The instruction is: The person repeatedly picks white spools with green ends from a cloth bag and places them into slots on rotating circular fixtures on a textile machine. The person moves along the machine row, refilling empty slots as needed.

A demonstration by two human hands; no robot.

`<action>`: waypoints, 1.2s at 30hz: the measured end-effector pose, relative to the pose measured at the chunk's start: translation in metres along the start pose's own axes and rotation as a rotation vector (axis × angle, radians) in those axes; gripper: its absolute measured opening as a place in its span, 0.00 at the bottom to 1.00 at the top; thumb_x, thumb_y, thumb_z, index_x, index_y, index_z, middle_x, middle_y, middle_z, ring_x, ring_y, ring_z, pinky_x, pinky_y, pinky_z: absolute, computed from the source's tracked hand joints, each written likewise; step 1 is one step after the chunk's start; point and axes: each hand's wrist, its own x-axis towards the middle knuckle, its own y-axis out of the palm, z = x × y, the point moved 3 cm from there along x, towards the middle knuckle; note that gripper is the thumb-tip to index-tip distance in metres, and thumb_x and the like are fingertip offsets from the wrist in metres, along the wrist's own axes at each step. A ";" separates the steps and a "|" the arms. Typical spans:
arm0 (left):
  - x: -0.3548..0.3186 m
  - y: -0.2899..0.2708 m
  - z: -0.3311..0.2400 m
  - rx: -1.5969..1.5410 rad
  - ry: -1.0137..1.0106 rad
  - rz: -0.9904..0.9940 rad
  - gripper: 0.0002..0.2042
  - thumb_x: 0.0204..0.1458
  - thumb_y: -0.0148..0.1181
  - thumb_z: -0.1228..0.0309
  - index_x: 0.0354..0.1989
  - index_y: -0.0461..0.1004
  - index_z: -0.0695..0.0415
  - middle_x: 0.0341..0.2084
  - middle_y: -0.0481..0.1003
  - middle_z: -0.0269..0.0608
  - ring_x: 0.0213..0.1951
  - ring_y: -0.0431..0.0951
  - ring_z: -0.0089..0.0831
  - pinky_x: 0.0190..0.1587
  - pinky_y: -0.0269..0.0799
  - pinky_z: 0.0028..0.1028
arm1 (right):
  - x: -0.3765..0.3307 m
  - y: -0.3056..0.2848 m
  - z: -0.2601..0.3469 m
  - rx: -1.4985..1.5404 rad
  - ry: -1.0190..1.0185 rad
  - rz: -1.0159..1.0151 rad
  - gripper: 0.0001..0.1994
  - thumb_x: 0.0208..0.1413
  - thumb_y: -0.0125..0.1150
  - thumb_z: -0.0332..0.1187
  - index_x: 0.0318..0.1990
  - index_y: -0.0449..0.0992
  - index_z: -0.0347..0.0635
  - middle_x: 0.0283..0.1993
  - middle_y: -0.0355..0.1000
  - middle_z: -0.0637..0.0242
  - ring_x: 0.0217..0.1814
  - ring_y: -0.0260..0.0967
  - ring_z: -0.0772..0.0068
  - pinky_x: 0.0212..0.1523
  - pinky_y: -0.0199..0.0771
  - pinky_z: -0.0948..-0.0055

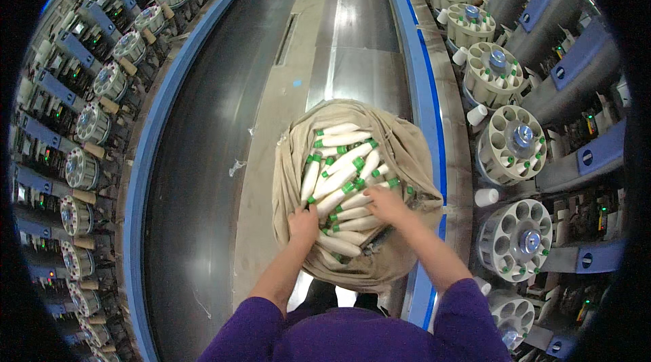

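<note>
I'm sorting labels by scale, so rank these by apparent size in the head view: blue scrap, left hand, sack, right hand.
1. Sack
2. Left hand and right hand: too alike to rank
3. Blue scrap

From above, the piled white, tapering bobbins with green ends (pixel 344 161) could be reached through the open mouth of the beige cloth sack (pixel 407 148); from the sides, access was blocked by its bunched folds. The mouth's lower left was obstructed by the left hand (pixel 304 224), its right part by the right hand (pixel 388 205). On the right, passage was narrowed by the light-blue rail (pixel 416 81) and pale, round, many-holed magazines (pixel 514 233). On the left, wide room was offered above the dark-grey floor (pixel 203 131).
</note>
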 end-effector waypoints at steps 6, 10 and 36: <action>-0.001 -0.032 0.014 -0.427 0.108 -0.123 0.18 0.45 0.60 0.63 0.45 0.71 0.58 0.29 0.75 0.47 0.35 0.73 0.48 0.39 0.68 0.43 | 0.026 0.028 -0.010 -0.402 0.100 0.150 0.29 0.34 0.66 0.51 0.45 0.72 0.46 0.45 0.71 0.58 0.48 0.68 0.57 0.51 0.61 0.53; 0.012 -0.079 0.069 -1.332 -0.102 -0.061 0.13 0.50 0.58 0.66 0.42 0.74 0.59 0.28 0.77 0.35 0.31 0.75 0.27 0.38 0.71 0.27 | 0.029 0.028 -0.013 -0.350 0.170 0.401 0.28 0.33 0.65 0.52 0.43 0.73 0.47 0.41 0.74 0.59 0.46 0.71 0.57 0.47 0.65 0.55; -0.039 -0.241 -0.121 -1.054 0.602 0.631 0.17 0.49 0.59 0.66 0.47 0.70 0.59 0.35 0.74 0.40 0.36 0.74 0.34 0.40 0.68 0.30 | -0.226 -0.058 0.037 1.564 0.221 -0.520 0.26 0.42 0.67 0.34 0.49 0.67 0.33 0.43 0.72 0.60 0.46 0.69 0.67 0.49 0.69 0.68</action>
